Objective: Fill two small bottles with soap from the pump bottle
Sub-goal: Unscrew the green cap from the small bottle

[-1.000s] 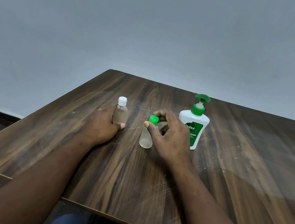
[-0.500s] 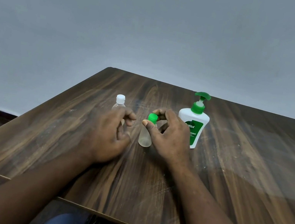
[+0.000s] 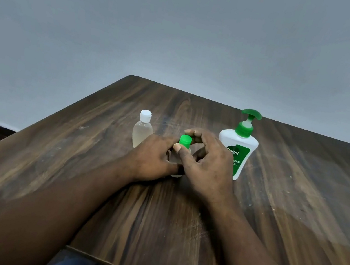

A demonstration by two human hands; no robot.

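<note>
Wood-grain table [image 3: 297, 199], dark and scuffed, carries everything. The pump bottle [image 3: 237, 147] is the biggest thing on it. It stands upright at two o'clock from the centre, just behind our right wrist. We judge it is kept that close so an opened bottle can go straight under its spout.

Our left hand [image 3: 153, 161] comes in from eight o'clock and our right hand [image 3: 207, 168] from four, meeting at the centre.

The green-capped bottle [image 3: 176, 174] stands on the table between them. Our left fingers curl round its body, apparently to stop it turning, and only its base and top show.

The white-capped bottle [image 3: 142, 133] stands upright at ten o'clock, closed and clear of the left hand. It looks faintly tinted, and we cannot tell whether anything is inside.

Smallest is the green cap [image 3: 185, 140]. Our right thumb and forefinger pinch it narrowly from either side, set for unscrewing. Neither cap is off, so by our reckoning no filling has begun.
</note>
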